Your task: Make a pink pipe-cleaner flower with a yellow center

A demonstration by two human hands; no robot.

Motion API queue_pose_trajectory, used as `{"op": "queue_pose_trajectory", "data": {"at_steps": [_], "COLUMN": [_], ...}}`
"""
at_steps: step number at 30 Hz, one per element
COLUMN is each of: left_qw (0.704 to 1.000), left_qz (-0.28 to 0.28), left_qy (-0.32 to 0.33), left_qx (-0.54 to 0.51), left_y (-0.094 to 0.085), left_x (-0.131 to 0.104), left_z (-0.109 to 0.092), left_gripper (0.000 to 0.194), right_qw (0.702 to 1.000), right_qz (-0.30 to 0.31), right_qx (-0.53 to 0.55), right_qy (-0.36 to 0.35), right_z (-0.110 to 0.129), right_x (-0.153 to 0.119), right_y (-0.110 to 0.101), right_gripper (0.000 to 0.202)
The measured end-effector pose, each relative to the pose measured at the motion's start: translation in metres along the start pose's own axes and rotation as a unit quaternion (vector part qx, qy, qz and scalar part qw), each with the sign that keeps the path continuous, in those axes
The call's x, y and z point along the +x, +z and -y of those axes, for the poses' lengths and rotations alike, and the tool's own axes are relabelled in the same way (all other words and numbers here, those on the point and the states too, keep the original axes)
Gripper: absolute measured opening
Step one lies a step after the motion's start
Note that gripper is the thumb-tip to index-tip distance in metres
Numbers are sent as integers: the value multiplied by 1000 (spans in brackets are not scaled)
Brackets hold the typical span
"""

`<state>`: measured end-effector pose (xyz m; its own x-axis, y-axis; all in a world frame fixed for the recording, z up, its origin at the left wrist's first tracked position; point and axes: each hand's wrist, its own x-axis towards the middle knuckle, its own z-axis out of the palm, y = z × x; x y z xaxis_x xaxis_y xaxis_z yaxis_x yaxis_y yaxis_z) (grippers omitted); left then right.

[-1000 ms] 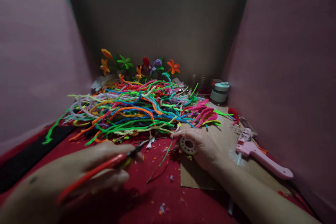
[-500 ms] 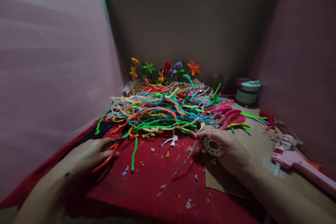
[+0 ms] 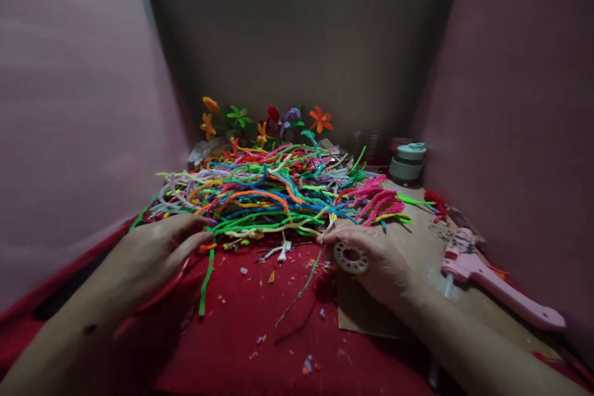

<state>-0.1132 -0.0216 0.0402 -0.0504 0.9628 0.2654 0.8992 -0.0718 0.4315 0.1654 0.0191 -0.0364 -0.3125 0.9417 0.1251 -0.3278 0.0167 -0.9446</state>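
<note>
My right hand (image 3: 371, 253) is closed round a pale spool (image 3: 351, 257) with holes in its rim, like a floral tape roll. Between its thumb and fingers it pinches a thin green-wrapped stem (image 3: 299, 294), slanting down to the left, with a small yellow-white tuft (image 3: 332, 219) just above. My left hand (image 3: 171, 247) is at the left front of the pipe cleaner pile (image 3: 278, 192), thumb and fingers slightly apart near the green ends. Beneath the palm shows the red handle of scissors (image 3: 169, 289), mostly hidden. A green pipe cleaner (image 3: 206, 284) hangs forward from the pile.
Pipe cleaner flowers (image 3: 269, 120) stand behind the pile. A pink glue gun (image 3: 492, 284) lies on the cardboard (image 3: 371, 315) at right, with a teal-lidded container (image 3: 407, 164) farther back. Coloured scraps dot the red cloth (image 3: 241, 334). Pink side panels (image 3: 83, 105) flank the workspace.
My left hand has come off the scissors and moved forward to the pile's edge. The right hand keeps its grip on spool and stem. The whole view has shifted to the right.
</note>
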Motion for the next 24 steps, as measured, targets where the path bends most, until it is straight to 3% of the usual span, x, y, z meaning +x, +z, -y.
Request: {"op": "queue_pose_trajectory", "data": {"at_steps": [2, 4, 8, 11, 13, 15, 20, 24], "left_qw": [988, 950, 889, 786, 724, 691, 649, 627], "left_qz": [90, 180, 232, 278, 297, 309, 296, 325], "left_qy": [30, 52, 6, -40, -44, -47, -115, -129], "left_qx": [-120, -250, -394, -551, -621, -652, -691, -696], "left_y": [16, 38, 81, 100, 107, 111, 114, 114], "left_x": [3, 7, 15, 18, 19, 19, 18, 16], "left_z": [-26, -50, -80, -80, -74, -70, -73, -79], "left_gripper": [21, 23, 23, 25, 26, 23, 15, 13], "right_qw": [1000, 999, 999, 999, 997, 993, 978, 965], "right_qz": [-5, -1, 29, 37, 42, 57, 68, 77], "right_qx": [-22, -34, -8, 34, 67, 101, 177, 212], "right_qy": [-22, -36, -33, -20, -4, 16, 86, 132], "right_z": [0, 1, 3, 3, 3, 3, 3, 5], "right_x": [0, -1, -2, -2, -1, -1, -1, -1], "right_y": [-1, -1, 1, 2, 2, 2, 2, 3], "right_gripper": [20, 20, 19, 18, 17, 17, 17, 17]}}
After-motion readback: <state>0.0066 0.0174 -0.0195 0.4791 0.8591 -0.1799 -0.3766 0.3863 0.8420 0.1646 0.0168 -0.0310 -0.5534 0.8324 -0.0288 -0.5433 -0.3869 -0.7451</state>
